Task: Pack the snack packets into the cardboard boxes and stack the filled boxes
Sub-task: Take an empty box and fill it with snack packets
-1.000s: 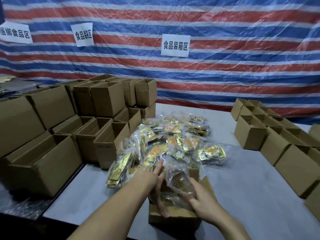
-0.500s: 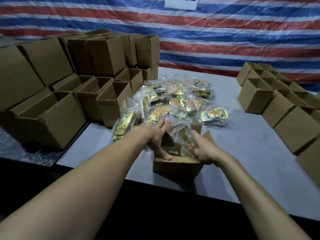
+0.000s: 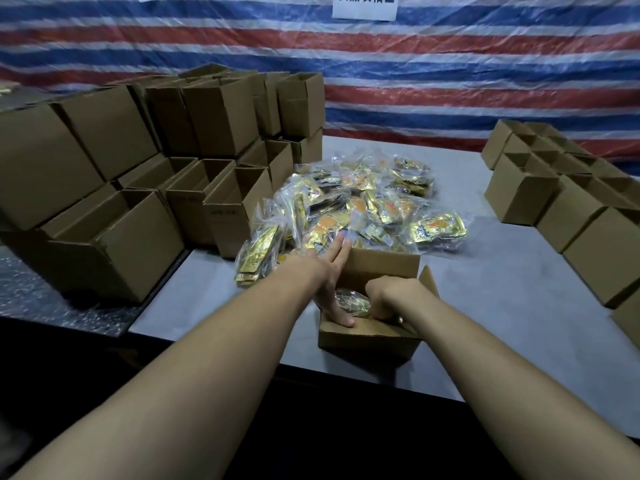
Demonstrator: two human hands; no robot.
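Observation:
An open cardboard box stands at the near edge of the grey table. My right hand is down inside it, fingers curled on a clear-wrapped snack packet that lies in the box. My left hand rests along the box's left side, fingers spread, thumb on the near flap. Behind the box lies a pile of gold and orange snack packets.
Stacks of open cardboard boxes fill the left side, partly on a darker surface. More open boxes stand in rows on the right. A striped tarp with a white sign hangs behind.
My right hand has pushed the packet from above the box down into it. The left hand stays at the box's left side. The camera has tilted lower.

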